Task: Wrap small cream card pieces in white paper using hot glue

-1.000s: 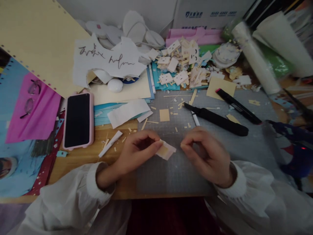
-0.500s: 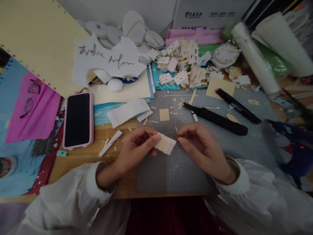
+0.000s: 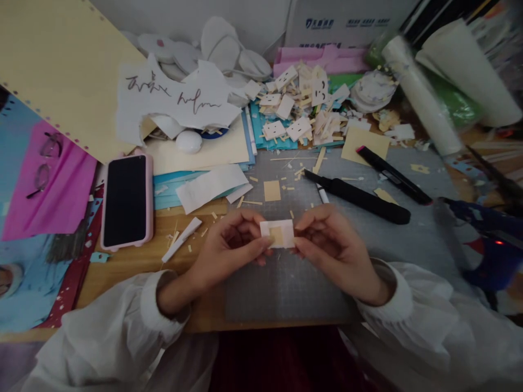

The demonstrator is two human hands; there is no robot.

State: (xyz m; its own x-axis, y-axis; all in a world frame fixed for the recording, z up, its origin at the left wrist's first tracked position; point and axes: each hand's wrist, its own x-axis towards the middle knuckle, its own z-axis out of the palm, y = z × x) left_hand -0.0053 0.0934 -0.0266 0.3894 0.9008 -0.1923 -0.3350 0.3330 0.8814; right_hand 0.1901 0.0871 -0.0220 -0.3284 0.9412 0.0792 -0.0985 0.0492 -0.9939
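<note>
Between my hands is a small white paper piece (image 3: 287, 233) with a cream square on it, held level above the grey cutting mat (image 3: 281, 294). My left hand (image 3: 232, 242) is closed, pinching its left edge between thumb and fingers. At the right edge, my right hand (image 3: 333, 247) is closed with thumb and fingertips on the paper. Just beyond lies a loose cream paper square (image 3: 272, 191) among thin offcuts. A black pen-like tool (image 3: 359, 200) rests on the mat past my right hand, with a black marker (image 3: 394, 175) behind it.
At the back sits a pile of small paper figures with drawn faces (image 3: 300, 103). A phone in a pink case (image 3: 127, 201) lies left, near eyeglasses (image 3: 43, 169) on pink paper. Folded white paper (image 3: 212, 188) lies mid-left. A dark blue glue gun (image 3: 486, 245) stands at far right.
My right hand has moved left and taken hold of the paper's right edge. The paper piece has turned from tilted to level. The whole view has shifted slightly.
</note>
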